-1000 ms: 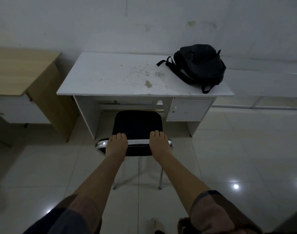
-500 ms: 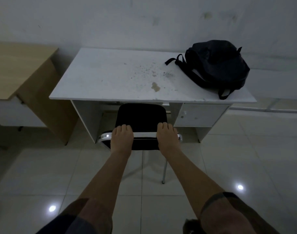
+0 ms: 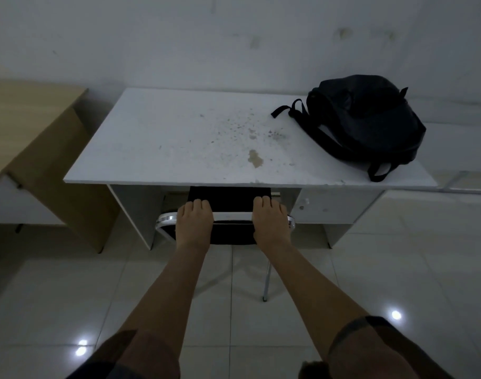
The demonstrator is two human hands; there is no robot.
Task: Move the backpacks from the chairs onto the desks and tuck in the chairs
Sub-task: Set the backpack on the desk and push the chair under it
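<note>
Both hands grip the top rail of the black chair (image 3: pixel 228 231), the left hand (image 3: pixel 194 228) and right hand (image 3: pixel 269 224) each with fingers curled over its backrest. The chair's seat sits mostly under the white counter (image 3: pixel 179 149). Farther back, the black backpack (image 3: pixel 370 121) lies on the counter's right end, with a wooden desk (image 3: pixel 23 121) at the left.

A white worktop (image 3: pixel 162 138), speckled and stained near its middle, stands on the pale tiled floor (image 3: pixel 397 269). A black backpack (image 3: pixel 367 124) lies at its far right corner. A wooden worktop (image 3: pixel 23 119) stands beside it.
</note>
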